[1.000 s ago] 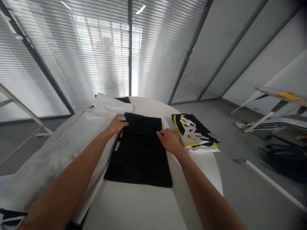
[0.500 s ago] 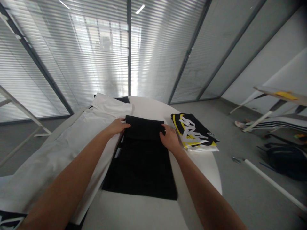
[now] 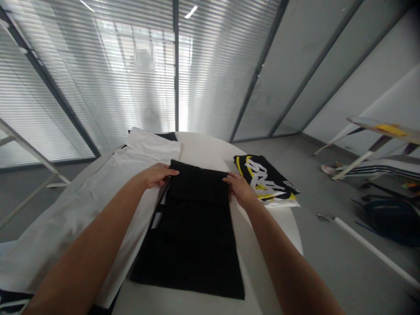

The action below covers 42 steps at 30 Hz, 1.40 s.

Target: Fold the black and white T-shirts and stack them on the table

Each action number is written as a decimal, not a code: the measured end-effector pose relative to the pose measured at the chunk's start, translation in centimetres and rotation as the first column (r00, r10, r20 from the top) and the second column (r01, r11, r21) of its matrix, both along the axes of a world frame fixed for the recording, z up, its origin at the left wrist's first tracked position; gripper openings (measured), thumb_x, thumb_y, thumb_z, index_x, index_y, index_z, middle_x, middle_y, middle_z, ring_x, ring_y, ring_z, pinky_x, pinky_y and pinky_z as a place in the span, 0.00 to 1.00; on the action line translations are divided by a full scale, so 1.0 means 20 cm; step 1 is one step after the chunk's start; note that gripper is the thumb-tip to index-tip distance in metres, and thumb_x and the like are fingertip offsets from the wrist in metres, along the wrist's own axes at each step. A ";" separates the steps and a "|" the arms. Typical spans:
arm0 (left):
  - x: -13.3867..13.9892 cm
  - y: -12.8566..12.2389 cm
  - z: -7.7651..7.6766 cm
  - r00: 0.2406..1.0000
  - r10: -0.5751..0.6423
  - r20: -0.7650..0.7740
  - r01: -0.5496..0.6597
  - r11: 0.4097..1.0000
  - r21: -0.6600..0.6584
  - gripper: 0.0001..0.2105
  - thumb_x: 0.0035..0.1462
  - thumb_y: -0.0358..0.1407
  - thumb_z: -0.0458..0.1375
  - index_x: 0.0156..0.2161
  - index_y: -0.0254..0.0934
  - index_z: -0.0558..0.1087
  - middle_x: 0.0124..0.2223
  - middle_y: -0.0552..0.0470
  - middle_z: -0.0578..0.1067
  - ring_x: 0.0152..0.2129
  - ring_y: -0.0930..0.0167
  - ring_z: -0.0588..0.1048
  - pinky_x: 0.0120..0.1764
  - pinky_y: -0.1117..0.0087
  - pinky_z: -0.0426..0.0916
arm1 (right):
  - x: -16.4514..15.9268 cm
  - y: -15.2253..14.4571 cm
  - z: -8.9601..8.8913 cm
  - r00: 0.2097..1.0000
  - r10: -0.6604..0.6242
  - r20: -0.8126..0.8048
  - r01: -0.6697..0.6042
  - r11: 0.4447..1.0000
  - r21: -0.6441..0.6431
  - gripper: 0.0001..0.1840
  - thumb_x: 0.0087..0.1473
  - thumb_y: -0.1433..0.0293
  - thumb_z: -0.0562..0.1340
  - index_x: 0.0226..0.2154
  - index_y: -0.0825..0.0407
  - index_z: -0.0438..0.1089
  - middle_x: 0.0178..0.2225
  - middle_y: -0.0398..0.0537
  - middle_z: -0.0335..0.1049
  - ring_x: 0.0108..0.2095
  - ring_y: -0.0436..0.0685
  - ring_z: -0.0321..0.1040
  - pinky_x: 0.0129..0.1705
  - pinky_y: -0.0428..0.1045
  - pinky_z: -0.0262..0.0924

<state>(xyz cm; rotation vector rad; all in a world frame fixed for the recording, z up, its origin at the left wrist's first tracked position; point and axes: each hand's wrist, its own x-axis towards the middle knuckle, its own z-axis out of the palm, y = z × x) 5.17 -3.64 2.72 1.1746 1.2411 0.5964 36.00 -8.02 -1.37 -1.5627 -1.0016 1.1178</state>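
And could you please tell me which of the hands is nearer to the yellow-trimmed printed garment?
Right. The right hand holds the black cloth at its far right corner, beside the printed garment; the left hand holds the far left corner.

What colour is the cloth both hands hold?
The cloth is mostly black, best seen in the head view.
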 end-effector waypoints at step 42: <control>-0.01 -0.04 0.07 0.956 0.023 0.292 -0.078 0.981 0.177 0.19 0.45 0.42 0.69 0.43 0.38 0.76 0.46 0.45 0.75 0.38 0.64 0.75 0.31 0.59 0.78 | -0.01 -0.06 0.06 0.981 0.005 0.193 -0.045 0.978 0.202 0.17 0.47 0.55 0.64 0.35 0.49 0.71 0.32 0.44 0.71 0.26 0.52 0.66 0.18 0.44 0.61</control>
